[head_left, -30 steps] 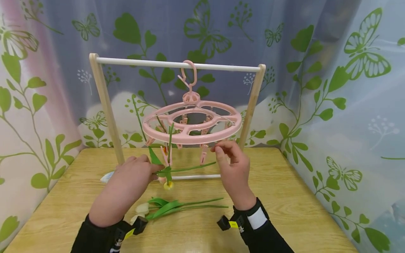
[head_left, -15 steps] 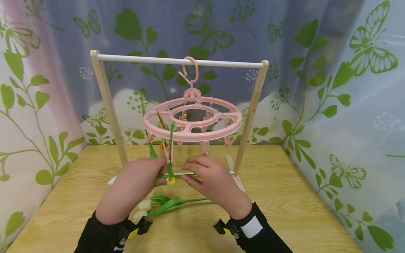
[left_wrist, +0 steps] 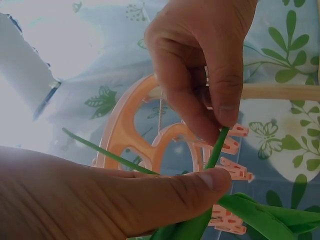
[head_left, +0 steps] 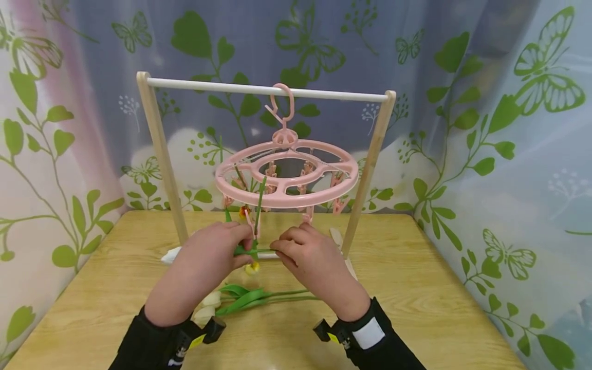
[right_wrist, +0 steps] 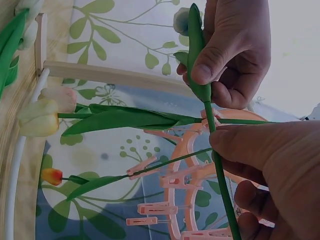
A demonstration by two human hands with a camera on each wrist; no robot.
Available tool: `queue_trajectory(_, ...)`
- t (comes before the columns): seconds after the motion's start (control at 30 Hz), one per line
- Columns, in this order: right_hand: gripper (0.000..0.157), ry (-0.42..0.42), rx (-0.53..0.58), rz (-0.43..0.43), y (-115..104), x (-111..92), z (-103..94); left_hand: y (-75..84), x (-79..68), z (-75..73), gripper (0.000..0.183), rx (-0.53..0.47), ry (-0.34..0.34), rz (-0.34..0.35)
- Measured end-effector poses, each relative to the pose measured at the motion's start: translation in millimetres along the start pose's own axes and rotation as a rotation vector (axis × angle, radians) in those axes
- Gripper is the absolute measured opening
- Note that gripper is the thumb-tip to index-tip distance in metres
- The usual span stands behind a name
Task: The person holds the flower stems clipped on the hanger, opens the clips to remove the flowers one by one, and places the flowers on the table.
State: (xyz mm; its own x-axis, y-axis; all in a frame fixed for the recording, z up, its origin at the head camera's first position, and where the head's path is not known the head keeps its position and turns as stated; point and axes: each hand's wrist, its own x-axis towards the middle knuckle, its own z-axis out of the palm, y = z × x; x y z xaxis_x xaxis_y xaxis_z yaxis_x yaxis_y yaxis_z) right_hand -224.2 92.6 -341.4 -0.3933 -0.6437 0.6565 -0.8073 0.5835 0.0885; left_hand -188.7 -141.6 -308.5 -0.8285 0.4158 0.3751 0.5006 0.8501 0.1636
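Note:
My left hand point(head_left: 203, 267) pinches a tulip with a pale whitish head point(right_wrist: 182, 21), its thumb on the green leaf point(right_wrist: 196, 55) at the stem. Just to the right, my right hand point(head_left: 319, 267) pinches the same tulip's stem point(right_wrist: 220, 185) between thumb and fingers. The tulip lies sideways below a round pink clip hanger point(head_left: 240, 198). From its clips, a yellow tulip point(head_left: 252, 268) and an orange-red tulip point(head_left: 243, 211) hang head down. A pale pinkish tulip point(right_wrist: 57, 99) shows behind the yellow one in the right wrist view.
White tulips point(head_left: 210, 299) with green leaves lie on the wooden table point(head_left: 416, 308) in front of the hands. The hanger hooks over the white bar point(head_left: 208, 86) of a wooden stand point(head_left: 162, 154). Patterned curtains point(head_left: 499, 154) enclose the back and sides.
My right hand has come down and left from under the hanger's right rim and now pinches the tulip's stem close to my left hand. The left hand keeps its hold, shifted slightly right.

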Motion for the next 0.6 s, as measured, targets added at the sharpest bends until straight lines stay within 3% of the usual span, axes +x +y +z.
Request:
queue_trajectory(0.33,0.016,-0.036,-0.039,0.057,4.1,-1.9,-0.9,0.4,1.5,-0.1,0.029,-0.029,0.046,0.013)
queue_trajectory(0.6,0.017,-0.068,-0.083,0.087,3.9,-3.1,-2.4,-1.4,1.1,0.4,0.026,-0.022,0.03,0.016)
